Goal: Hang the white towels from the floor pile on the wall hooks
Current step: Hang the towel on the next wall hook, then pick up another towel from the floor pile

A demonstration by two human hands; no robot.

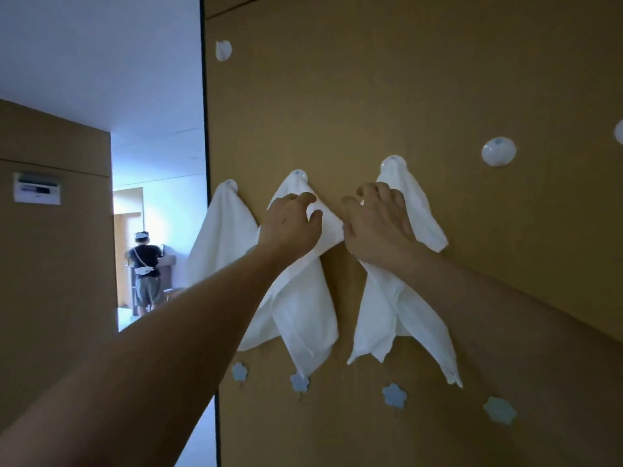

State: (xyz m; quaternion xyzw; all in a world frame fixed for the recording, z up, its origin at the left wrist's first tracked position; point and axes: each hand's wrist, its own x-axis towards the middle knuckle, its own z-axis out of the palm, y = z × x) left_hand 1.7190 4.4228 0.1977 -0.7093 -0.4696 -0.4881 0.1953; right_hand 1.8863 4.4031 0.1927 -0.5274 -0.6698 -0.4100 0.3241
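Three white towels hang from round white hooks on the brown wall: a left towel, a middle towel and a right towel. My left hand grips a fold of the middle towel just below its hook, fingers curled into the cloth. Over the upper part of the right towel lies my right hand, its fingers spread and bent, under that towel's hook. The floor pile is out of view.
A bare round hook sits to the right, another at the frame edge, and one higher up left. Several blue flower-shaped hooks line the wall below. A person stands far down the corridor at left.
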